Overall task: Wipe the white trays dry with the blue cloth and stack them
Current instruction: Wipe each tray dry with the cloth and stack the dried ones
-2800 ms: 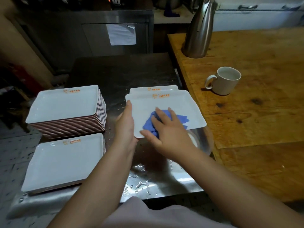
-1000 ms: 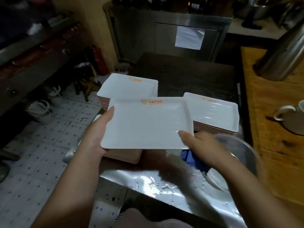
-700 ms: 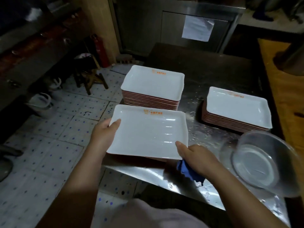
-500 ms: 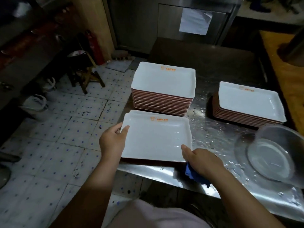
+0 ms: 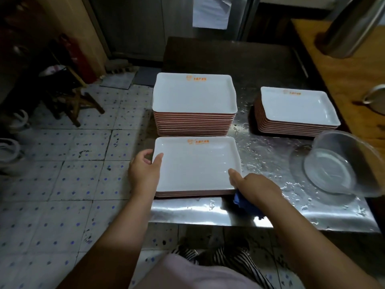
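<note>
While the white tray lay atop a low pile at the steel counter's near edge, the left hand gripped its nine-o'clock rim and the right hand pinched its four-o'clock corner, the blue cloth bunched beneath. Three piles stood: a tall stack at twelve o'clock, another stack at two. One clear bowl sat at three.

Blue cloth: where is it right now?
In the head view, the blue cloth is bunched under the right hand at the steel table's front edge, just off the near-right corner of the front tray.
</note>
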